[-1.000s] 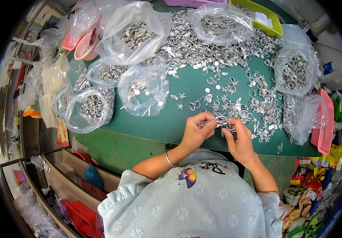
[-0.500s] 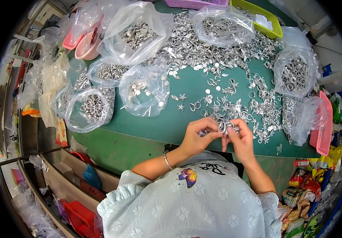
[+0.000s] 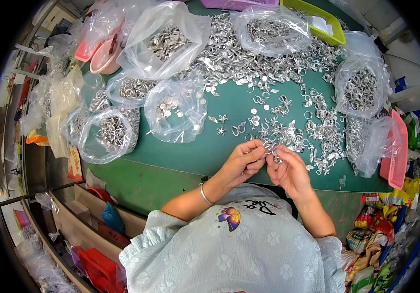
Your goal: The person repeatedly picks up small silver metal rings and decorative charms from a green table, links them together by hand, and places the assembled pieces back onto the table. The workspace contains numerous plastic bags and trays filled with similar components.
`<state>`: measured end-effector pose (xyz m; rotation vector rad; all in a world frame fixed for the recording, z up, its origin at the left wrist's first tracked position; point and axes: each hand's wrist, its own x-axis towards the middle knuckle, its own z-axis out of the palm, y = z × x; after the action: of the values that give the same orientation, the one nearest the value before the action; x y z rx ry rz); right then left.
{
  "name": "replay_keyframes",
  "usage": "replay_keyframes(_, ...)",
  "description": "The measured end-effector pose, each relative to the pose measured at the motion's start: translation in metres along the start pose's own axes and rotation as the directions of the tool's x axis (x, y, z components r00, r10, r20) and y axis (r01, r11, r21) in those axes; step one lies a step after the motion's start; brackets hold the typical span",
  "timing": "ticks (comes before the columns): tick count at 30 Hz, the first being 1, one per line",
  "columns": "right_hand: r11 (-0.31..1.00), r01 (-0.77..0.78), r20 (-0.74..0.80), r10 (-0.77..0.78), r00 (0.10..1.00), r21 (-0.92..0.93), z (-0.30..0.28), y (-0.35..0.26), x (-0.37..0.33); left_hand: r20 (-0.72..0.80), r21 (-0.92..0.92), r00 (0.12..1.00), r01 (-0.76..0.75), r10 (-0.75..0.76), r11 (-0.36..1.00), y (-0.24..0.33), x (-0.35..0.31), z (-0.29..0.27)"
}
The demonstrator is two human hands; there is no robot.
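Note:
My left hand [image 3: 241, 163] and my right hand [image 3: 292, 175] meet over the near edge of the green table [image 3: 180, 158]. Between their fingertips are small silvery metal rings [image 3: 269, 146]; how many is hard to make out. The left thumb and index finger pinch them from one side. Curled fingers of my right hand grip them from the other, with some metal showing at its fingertips. Just beyond the hands lies a loose scatter of similar silvery rings [image 3: 288, 136]. Several flower-shaped metal pieces [image 3: 222, 118] sit apart to the left.
A large heap of metal pieces [image 3: 224, 44] covers the far table. Clear plastic bags of parts stand around it, including one with flat discs [image 3: 190, 105] and one at right [image 3: 361, 93]. A pink basket [image 3: 396, 151] rests at the right edge, a green basket [image 3: 334, 34] at the back.
The metal rings have turned and shifted slightly left between my fingertips. My right hand has rolled so its fingers curl more underneath, and my left hand has risen a little.

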<state>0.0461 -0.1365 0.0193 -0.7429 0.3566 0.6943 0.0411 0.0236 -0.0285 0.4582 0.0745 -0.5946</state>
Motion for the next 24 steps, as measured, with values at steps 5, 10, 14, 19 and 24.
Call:
replay_keyframes(5,0.985,-0.041,-0.016,0.045,0.999,0.170,-0.006,0.002,0.003,0.009,-0.030,1.000,0.000,0.000,1.000,-0.004,0.002,-0.004)
replay_keyframes(10,0.972,0.201,0.013,-0.201,0.980,-0.124,0.001,0.009,0.002,-0.043,0.108,0.996,-0.068,0.073,0.992,0.002,0.000,0.004)
replay_keyframes(14,0.849,0.347,0.070,-0.349,0.934,-0.398,-0.001,0.015,0.001,-0.061,0.046,0.997,-0.035,0.038,0.998,0.004,-0.003,0.003)
replay_keyframes(19,0.729,0.253,0.072,-0.271,0.960,-0.637,-0.005,0.006,-0.006,-0.084,0.147,0.993,-0.065,0.078,0.987,0.003,-0.004,0.005)
replay_keyframes(24,0.509,0.153,0.058,-0.198,0.979,-0.847,0.002,-0.014,-0.010,-0.089,0.432,0.984,-0.103,0.156,0.896,0.002,-0.006,0.003)
